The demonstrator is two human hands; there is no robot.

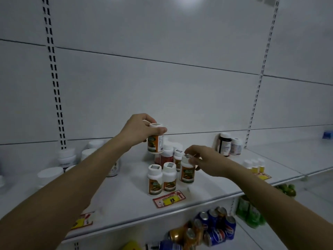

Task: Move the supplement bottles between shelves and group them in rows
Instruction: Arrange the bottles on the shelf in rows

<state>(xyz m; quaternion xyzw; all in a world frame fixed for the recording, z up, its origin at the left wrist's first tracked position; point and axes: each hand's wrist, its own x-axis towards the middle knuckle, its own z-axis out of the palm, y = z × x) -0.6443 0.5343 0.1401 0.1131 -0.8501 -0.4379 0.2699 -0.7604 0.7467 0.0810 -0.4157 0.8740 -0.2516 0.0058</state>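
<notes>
White supplement bottles (162, 179) upright, clustered mid-shelf; one bottle (155, 139) raised above cluster; orange-green labels

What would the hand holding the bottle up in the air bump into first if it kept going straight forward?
Probably the white back wall. The left hand holds its bottle above the other bottles, pointing toward the back of the shelf. Depth is hard to judge.

Plenty of open shelf (126, 197) up front left of the orange-label bottles (162, 179), and a clear stretch behind them to the back wall (162, 96). White jars (68, 156) crowd the left, dark bottles (228, 144) the right.
</notes>
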